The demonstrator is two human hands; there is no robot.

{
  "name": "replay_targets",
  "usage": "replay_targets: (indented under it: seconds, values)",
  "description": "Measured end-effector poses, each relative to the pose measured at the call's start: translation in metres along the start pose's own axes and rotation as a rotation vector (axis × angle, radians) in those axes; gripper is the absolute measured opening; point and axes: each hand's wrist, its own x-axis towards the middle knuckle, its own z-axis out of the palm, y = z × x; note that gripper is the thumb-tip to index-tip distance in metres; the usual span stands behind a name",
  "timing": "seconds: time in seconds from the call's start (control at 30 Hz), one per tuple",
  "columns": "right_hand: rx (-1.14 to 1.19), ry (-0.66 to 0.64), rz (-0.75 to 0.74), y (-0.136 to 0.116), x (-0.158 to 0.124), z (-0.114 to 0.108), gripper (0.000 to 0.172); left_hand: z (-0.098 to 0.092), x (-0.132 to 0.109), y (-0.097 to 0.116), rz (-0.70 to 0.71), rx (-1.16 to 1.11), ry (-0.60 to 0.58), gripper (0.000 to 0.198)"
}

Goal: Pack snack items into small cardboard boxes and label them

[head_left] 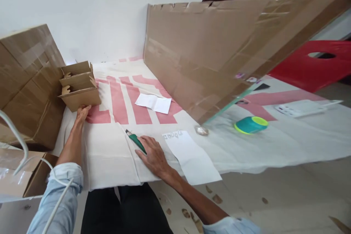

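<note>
At the left of the table, my left hand (82, 112) is at the lower front edge of a small open cardboard box (81, 98) with upright dividers; its fingers are curled against the cardboard and partly hidden. My right hand (153, 155) lies palm down near the front edge, its fingers and thumb around a green utility knife (138, 143). The knife's tip points up and to the left, away from me. To the right of this hand lies a curling white paper sheet (189, 155) with small drawn shapes along its top.
Large cardboard boxes (30, 80) stand at the left, and a tall cardboard panel (200, 51) slants across the back. A folded paper (153, 103), tape roll (202, 130), teal cup (251, 125) and white power strip (300, 108) lie on the cloth. A white cable (59, 201) crosses my left sleeve.
</note>
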Motion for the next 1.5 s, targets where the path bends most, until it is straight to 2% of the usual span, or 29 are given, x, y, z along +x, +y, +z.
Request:
replay_targets:
  seconds: [0.1, 0.2, 0.3, 0.4, 0.47, 0.53, 0.63, 0.73, 0.8, 0.87, 0.93, 1.0, 1.13, 1.2, 1.3, 1.4, 1.5]
  values:
    - [-0.037, 0.027, 0.000, -0.001, -0.001, 0.007, 0.045, 0.005, 0.012, 0.014, -0.019, -0.017, -0.069, 0.047]
    - [-0.057, 0.028, -0.005, 0.000, 0.001, 0.008, 0.042, 0.009, 0.004, 0.024, 0.008, -0.021, -0.092, 0.059]
    - [-0.062, 0.037, -0.022, 0.002, 0.001, 0.009, 0.041, 0.006, -0.038, 0.028, 0.105, -0.007, -0.139, 0.065]
    - [-0.067, 0.068, -0.042, 0.004, -0.003, 0.012, 0.040, -0.012, -0.103, 0.029, 0.211, 0.036, -0.230, 0.072]
    - [-0.069, 0.083, -0.052, 0.006, -0.007, 0.014, 0.039, -0.035, -0.147, 0.031, 0.333, 0.134, -0.332, 0.075]
    - [-0.072, 0.090, -0.062, 0.007, -0.010, 0.016, 0.038, -0.067, -0.183, 0.034, 0.449, 0.290, -0.399, 0.079]
    - [-0.087, 0.098, -0.080, 0.007, -0.013, 0.018, 0.038, -0.129, -0.217, 0.041, 0.516, 0.492, -0.401, 0.093]
    - [-0.108, 0.111, -0.082, 0.006, -0.014, 0.019, 0.037, -0.191, -0.228, 0.044, 0.486, 0.684, -0.368, 0.103]
    - [-0.116, 0.118, -0.077, 0.004, -0.013, 0.019, 0.036, -0.224, -0.227, 0.044, 0.431, 0.818, -0.382, 0.109]
    - [-0.116, 0.118, -0.074, 0.002, -0.012, 0.018, 0.036, -0.247, -0.225, 0.043, 0.337, 0.950, -0.421, 0.113]
    - [-0.109, 0.108, -0.075, 0.000, -0.010, 0.017, 0.036, -0.260, -0.222, 0.041, 0.241, 1.037, -0.481, 0.118]
    - [-0.107, 0.096, -0.076, -0.002, -0.009, 0.016, 0.036, -0.265, -0.222, 0.041, 0.195, 1.078, -0.542, 0.123]
    - [-0.113, 0.076, -0.074, -0.004, -0.008, 0.013, 0.037, -0.265, -0.226, 0.038, 0.213, 1.144, -0.611, 0.126]
    - [-0.108, 0.071, -0.071, -0.005, -0.007, 0.012, 0.038, -0.264, -0.229, 0.034, 0.266, 1.177, -0.578, 0.124]
    - [-0.095, 0.067, -0.060, -0.006, -0.006, 0.013, 0.039, -0.260, -0.229, 0.028, 0.409, 1.160, -0.501, 0.110]
    - [-0.083, 0.076, -0.045, -0.005, -0.005, 0.016, 0.040, -0.236, -0.232, 0.029, 0.528, 1.089, -0.474, 0.101]
    - [-0.071, 0.084, -0.051, -0.002, -0.006, 0.020, 0.040, -0.181, -0.242, 0.038, 0.625, 1.018, -0.458, 0.101]
